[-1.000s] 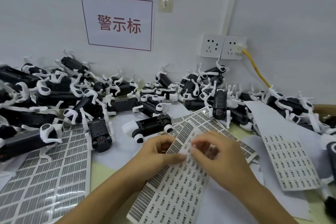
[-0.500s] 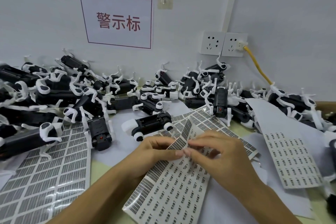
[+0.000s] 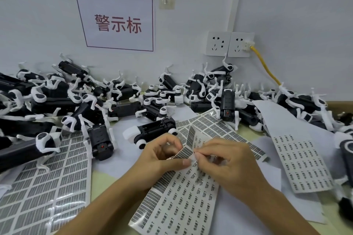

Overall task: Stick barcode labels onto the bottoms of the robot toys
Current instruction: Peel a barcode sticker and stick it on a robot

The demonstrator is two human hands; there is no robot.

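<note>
Hands, two, met at frame centre: left hand (image 3: 162, 155) gripped the folded label sheet (image 3: 177, 194), right hand (image 3: 227, 160) pinched a label at its crease. Three sheets lay about. Black-and-white robot toys (image 3: 152, 129), too many to count, crowded the upper half.

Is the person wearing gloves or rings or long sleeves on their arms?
No. The left hand and the right hand are bare: no gloves and no rings that show. Both forearms are bare too, with no sleeves, watch or bracelet in view. The fingernails look short and plain.
</note>
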